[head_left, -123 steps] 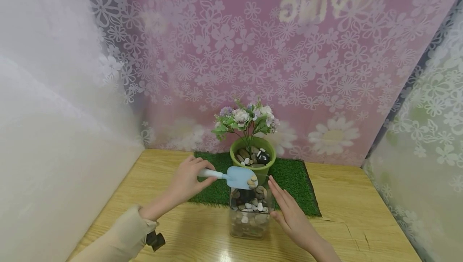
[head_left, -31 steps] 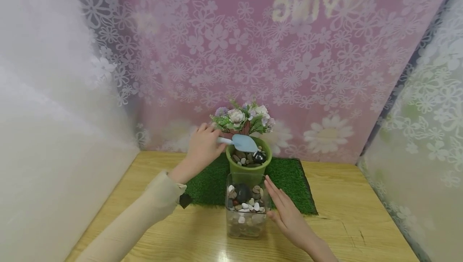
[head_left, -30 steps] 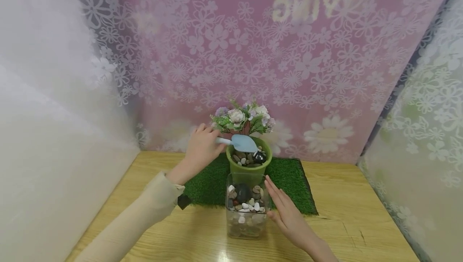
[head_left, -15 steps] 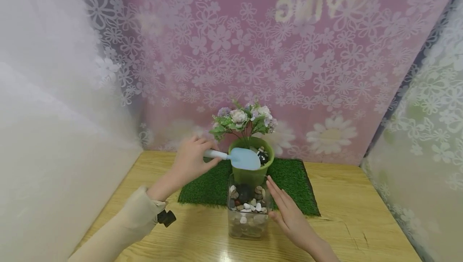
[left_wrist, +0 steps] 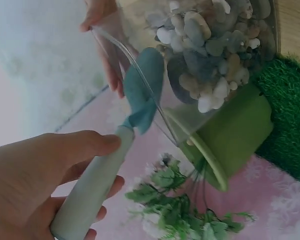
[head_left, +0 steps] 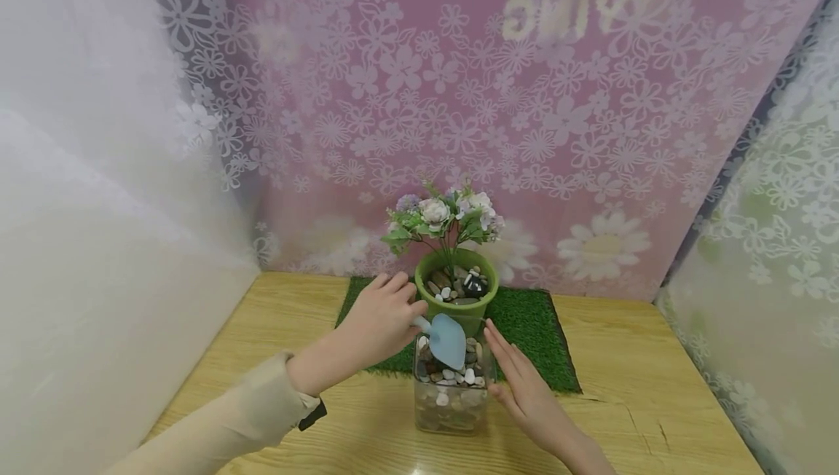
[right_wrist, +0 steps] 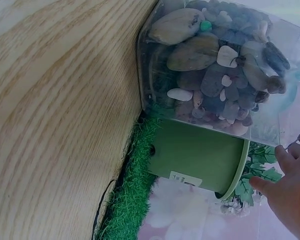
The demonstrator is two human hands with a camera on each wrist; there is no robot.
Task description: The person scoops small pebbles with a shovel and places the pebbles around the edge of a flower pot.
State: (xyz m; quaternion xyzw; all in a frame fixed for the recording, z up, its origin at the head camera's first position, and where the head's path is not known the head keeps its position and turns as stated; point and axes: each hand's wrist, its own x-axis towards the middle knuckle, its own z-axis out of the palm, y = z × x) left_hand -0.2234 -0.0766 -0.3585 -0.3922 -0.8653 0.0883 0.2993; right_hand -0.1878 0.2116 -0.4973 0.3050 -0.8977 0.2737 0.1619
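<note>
My left hand (head_left: pixel 376 318) grips the pale handle of a small blue garden trowel (head_left: pixel 448 342). The trowel's blade tilts down inside the mouth of a clear square container (head_left: pixel 452 417), over the pebbles (head_left: pixel 470 375). In the left wrist view the thumb lies along the handle (left_wrist: pixel 92 192), with fingers curled beneath it. My right hand (head_left: pixel 527 395) has straight fingers against the container's right side. Just behind stands a green flowerpot (head_left: pixel 489 299) with stones and artificial flowers (head_left: pixel 435 210). Whether the blade touches the pebbles is hard to tell.
The pot stands on a green turf mat (head_left: pixel 540 336), which lies on a wooden table (head_left: pixel 629 358). A pink floral curtain (head_left: pixel 367 132) hangs close behind, and pale sheets (head_left: pixel 98 242) close off both sides.
Earlier the trowel carried pebbles above the container, then tipped over the pot. My left hand has since drawn it back and lowered its blade into the container. The right hand stays put.
</note>
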